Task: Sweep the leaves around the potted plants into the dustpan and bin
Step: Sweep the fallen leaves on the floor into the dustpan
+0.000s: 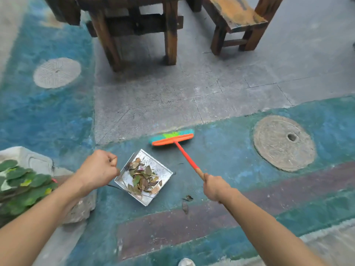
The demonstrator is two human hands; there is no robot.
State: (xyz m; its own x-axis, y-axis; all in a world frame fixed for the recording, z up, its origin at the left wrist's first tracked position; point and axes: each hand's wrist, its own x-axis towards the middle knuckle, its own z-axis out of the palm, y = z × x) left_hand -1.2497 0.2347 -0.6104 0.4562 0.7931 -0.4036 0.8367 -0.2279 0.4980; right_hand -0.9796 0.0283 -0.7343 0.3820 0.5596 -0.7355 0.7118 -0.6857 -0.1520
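Leaves (143,178) already fill much of the dustpan (163,170), a square metal tray lying on the painted floor (226,156) between the two hands, so a good share of the sweeping looks done; two stray leaves (186,203) remain on the floor at about five o'clock from the tray, just beside it, and they look like the next thing to gather before the load goes to the bin, which is not in view. At nine o'clock from the tray the left hand (98,167) is closed in a fist around what seems to be the tray's thin handle, right at its left edge. At three o'clock the right hand (216,187) is wrapped tight around the broom handle (187,158), well clear of the leaves in the tray. Farther out, at twelve o'clock, the broom head (172,138) rests on the floor just beyond the tray's far corner. A potted plant (21,181) sits at the near left, and wooden furniture (138,25) stands beyond
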